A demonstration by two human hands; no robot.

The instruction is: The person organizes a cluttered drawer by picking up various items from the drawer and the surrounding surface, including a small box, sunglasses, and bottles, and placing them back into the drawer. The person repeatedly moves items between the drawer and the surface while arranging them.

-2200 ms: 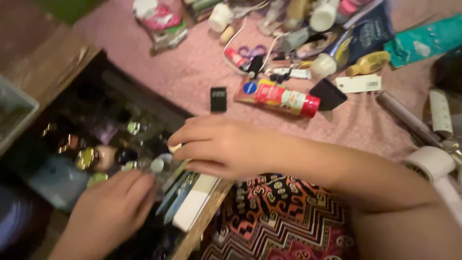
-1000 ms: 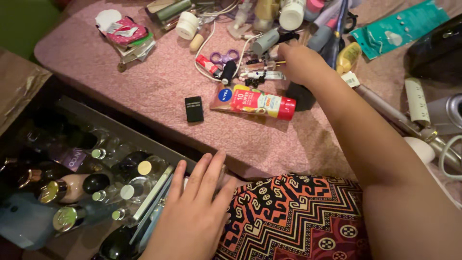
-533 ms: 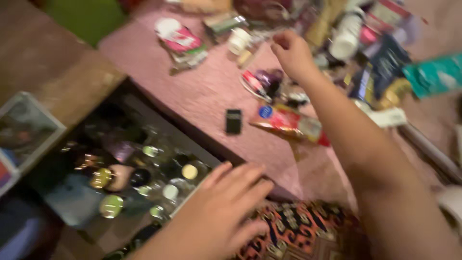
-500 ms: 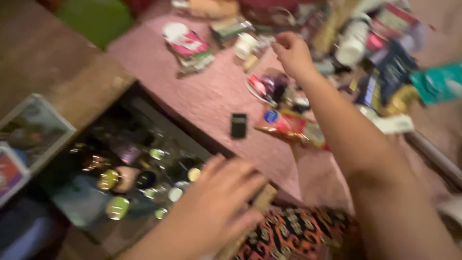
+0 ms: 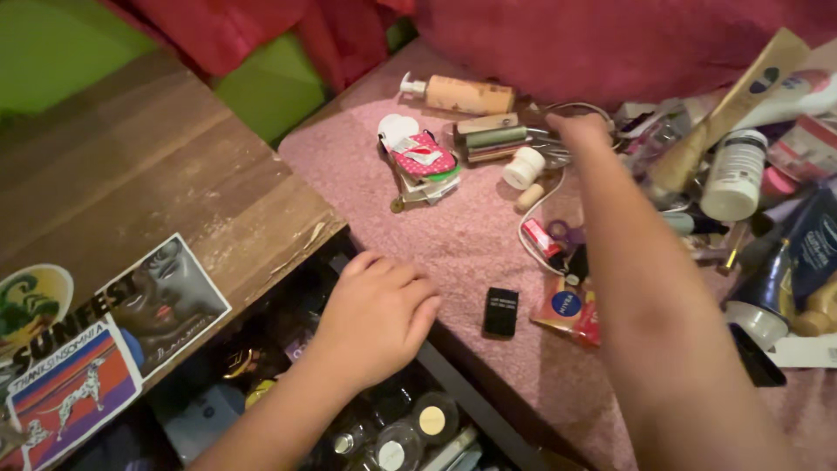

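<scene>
Filling open drawer (image 5: 488, 417): small bottles (image 5: 410, 432).

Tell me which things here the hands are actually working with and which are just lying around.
In hand:
- left hand over the open drawer of small bottles
- right hand reaching into the far clutter beside the white cord

Lying about:
- small black box
- pump bottle
- pink pouch
- white-capped bottle
- stickers on the wooden top
</scene>
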